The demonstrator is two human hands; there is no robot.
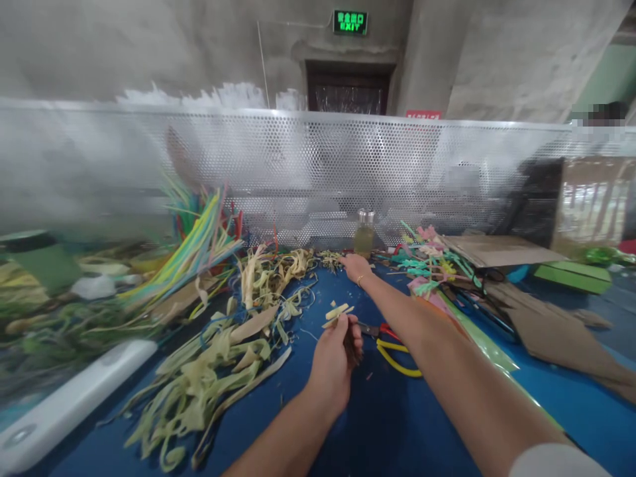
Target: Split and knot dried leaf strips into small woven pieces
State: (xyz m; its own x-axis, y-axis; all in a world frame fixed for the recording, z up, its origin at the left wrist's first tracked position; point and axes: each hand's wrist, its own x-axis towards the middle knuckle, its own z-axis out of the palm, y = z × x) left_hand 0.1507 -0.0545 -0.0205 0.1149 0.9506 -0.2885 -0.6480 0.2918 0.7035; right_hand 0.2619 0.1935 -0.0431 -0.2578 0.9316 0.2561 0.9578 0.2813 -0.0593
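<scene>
In the lower middle, my left hand (pixel 332 361) is closed around a small bundle of pale yellow strips (pixel 338 313), whose ends stick up past the thumb. My right hand (pixel 356 267) is stretched far forward, its fingertips at a small pile of dried, pale scraps (pixel 330 258) at the back of the table. Its fingers are mostly hidden and blurred. Scissors with red and yellow handles (pixel 397 354) lie just right of my left hand, partly covered by it and my right forearm. Behind my right hand stands a glass jar (pixel 364 238) of cloudy yellowish contents.
Curly dried leaf strips (pixel 199 397) spread across the blue table (pixel 387 424) at left, beside a white bar-shaped object (pixel 79 404). Colourful thin stems (pixel 193 238) stand farther back. At right lie pastel flower sprigs (pixel 430 265) and cardboard (pixel 556 331). A perforated metal panel (pixel 298 165) borders the back.
</scene>
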